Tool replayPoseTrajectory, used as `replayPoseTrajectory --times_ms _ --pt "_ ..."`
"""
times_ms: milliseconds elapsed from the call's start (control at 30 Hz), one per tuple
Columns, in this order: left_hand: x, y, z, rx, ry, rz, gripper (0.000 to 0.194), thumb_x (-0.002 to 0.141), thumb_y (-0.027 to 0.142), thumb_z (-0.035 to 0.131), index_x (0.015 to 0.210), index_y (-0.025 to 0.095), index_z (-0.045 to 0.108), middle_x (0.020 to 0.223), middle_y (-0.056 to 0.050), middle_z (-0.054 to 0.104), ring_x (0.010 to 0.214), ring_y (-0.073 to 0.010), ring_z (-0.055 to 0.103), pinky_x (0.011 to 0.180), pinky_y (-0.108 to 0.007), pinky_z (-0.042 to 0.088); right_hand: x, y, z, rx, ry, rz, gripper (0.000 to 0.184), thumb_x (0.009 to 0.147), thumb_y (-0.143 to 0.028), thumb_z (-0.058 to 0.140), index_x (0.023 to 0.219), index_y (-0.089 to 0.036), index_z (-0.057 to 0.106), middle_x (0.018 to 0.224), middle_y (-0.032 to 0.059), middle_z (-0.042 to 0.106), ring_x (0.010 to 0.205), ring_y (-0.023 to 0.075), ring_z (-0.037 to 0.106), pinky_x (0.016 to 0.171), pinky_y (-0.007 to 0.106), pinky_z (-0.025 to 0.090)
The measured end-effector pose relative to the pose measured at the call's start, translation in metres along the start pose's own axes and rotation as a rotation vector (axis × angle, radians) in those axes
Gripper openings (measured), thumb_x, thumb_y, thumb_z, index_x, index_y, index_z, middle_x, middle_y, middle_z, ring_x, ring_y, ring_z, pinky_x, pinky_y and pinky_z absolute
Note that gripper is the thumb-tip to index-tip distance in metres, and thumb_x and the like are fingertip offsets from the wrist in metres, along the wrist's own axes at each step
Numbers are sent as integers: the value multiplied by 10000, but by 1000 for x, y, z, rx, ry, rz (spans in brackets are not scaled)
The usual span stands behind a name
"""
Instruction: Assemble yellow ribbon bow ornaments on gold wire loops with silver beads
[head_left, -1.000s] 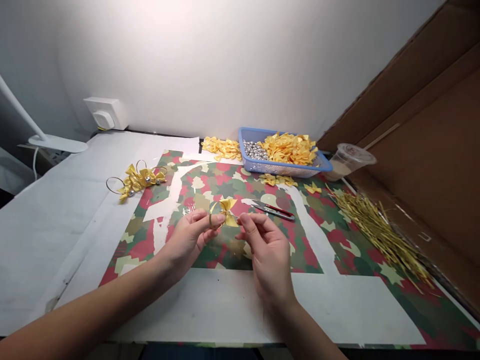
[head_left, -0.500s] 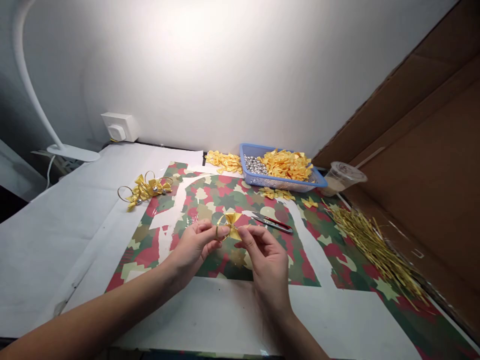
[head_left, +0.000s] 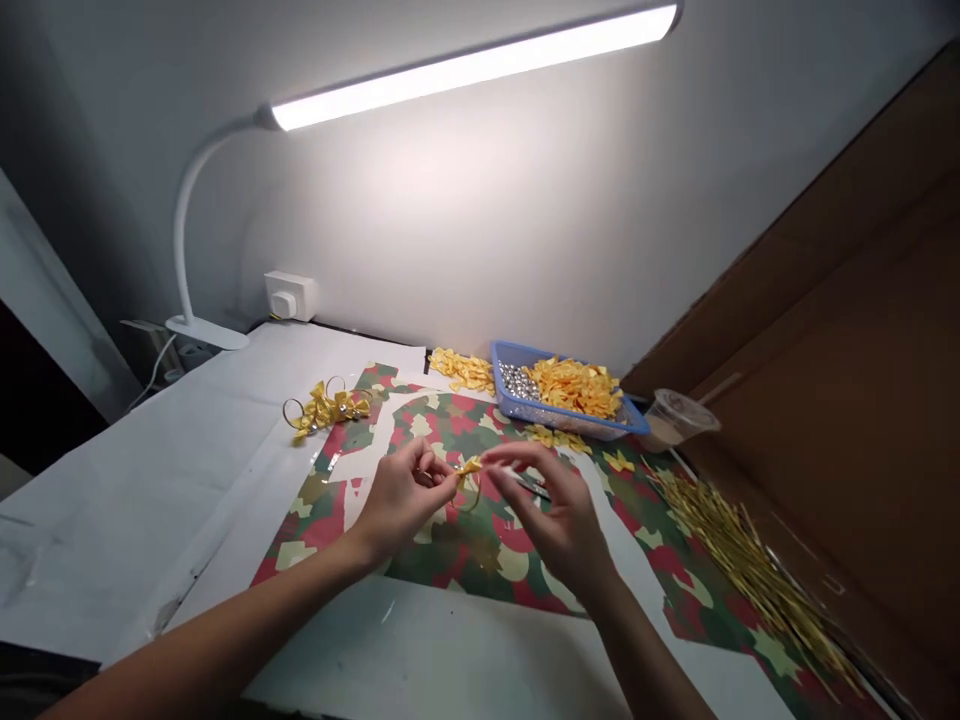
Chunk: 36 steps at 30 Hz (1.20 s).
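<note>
My left hand (head_left: 401, 497) pinches a small yellow ribbon bow (head_left: 469, 467) with a gold loop hanging under it, held just above the patterned paper. My right hand (head_left: 559, 510) is beside it on the right, blurred by motion; thumb and forefinger reach toward the bow's right end. Whether they touch it I cannot tell. Small scissors (head_left: 534, 485) with a red handle lie on the paper, partly hidden behind my right hand.
A blue basket (head_left: 562, 418) holds yellow bows and silver beads. Loose bows (head_left: 461, 368) lie beside it. Finished bow pieces (head_left: 328, 407) sit at left. Gold strips (head_left: 739, 555) are heaped at right near a plastic cup (head_left: 675, 417). A desk lamp (head_left: 465, 70) and cardboard wall (head_left: 847, 330) stand around.
The camera has tilted upward, bringing the lamp into view. My right hand has loosened and shifted right of the bow; the left hand still holds it.
</note>
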<state>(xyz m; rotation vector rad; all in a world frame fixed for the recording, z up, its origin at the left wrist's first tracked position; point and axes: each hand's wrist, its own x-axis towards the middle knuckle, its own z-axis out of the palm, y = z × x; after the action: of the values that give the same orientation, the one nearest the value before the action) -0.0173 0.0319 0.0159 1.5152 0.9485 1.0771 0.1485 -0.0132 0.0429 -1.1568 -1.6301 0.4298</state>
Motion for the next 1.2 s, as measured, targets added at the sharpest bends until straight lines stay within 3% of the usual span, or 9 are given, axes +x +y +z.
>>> replayPoseTrajectory --times_ms 67,167,467,800,1033,1200 --pt "2 -6 -3 -28 -14 -4 410 737 281 643 650 228 246 681 17 607 555 -122 581 518 -245 470 7 6 2 -28 -144 -6 109 818 -284 641 910 -236 675 834 28 708 729 188 635 682 315 488" --pt "6 -10 -8 -95 -21 -31 412 722 290 645 659 229 242 666 33 606 513 -116 576 474 -232 453 12 19 12 -43 -180 -10 90 776 -287 673 852 -249 704 809 23 724 673 197 615 674 340 478" --pt "6 -9 -5 -104 -69 -89 448 672 316 693 636 222 256 621 28 594 529 -120 571 481 -233 453 3 41 26 61 -116 60 170 813 -366 637 777 -221 719 749 37 680 592 158 552 543 274 433" --pt "8 -2 0 -105 -75 -160 462 641 273 709 624 218 251 574 40 567 504 -86 508 464 -199 395 -1 31 25 82 -24 74 136 819 -321 619 727 -235 671 732 28 672 708 197 581 678 318 446" --pt "7 -8 1 -96 -86 -167 437 631 222 691 626 221 254 571 29 595 508 -120 580 471 -211 414 -6 24 28 109 129 153 181 831 -373 613 771 -205 645 746 22 642 703 175 555 659 296 436" --pt "6 -13 3 -93 -105 -178 411 647 225 667 634 227 256 569 18 629 483 -140 605 446 -214 408 -6 9 24 304 198 292 208 759 -409 690 747 -206 647 726 10 625 697 169 553 657 289 460"
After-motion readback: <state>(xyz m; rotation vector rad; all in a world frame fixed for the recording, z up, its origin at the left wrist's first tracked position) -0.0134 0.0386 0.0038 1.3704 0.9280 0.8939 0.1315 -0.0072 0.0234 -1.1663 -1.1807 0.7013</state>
